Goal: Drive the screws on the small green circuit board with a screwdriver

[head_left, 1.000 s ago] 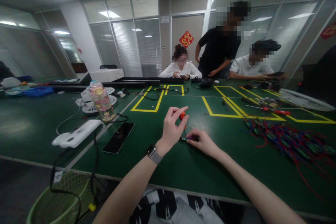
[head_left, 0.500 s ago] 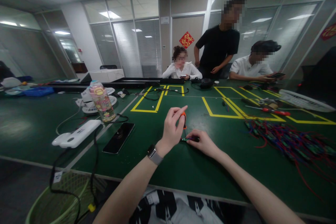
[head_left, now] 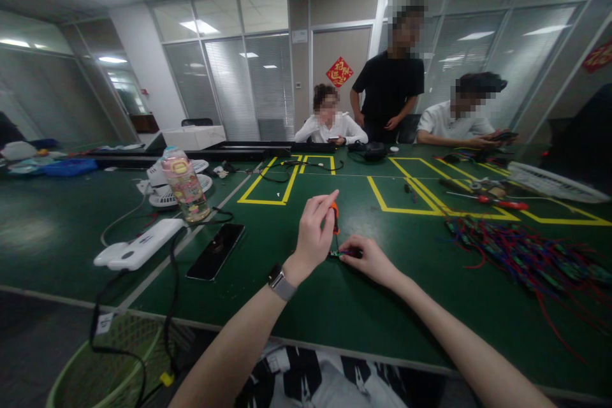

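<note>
My left hand is closed around the orange-and-black handle of a screwdriver, which stands nearly upright. The shaft points down to a small green circuit board on the green table; whether the tip touches it I cannot make out. My right hand pinches the board's right end, where thin wires come off it. Part of the board is hidden by my fingers. To the right lies a heap of similar boards with red and blue wires.
A black phone, a white device and a drink bottle are on the left. A red-handled screwdriver lies at the right. Yellow tape rectangles mark the table. A green basket stands below its edge. Several people are across.
The standing person opposite has shifted slightly to the left. My hands, the screwdriver and the board look almost the same.
</note>
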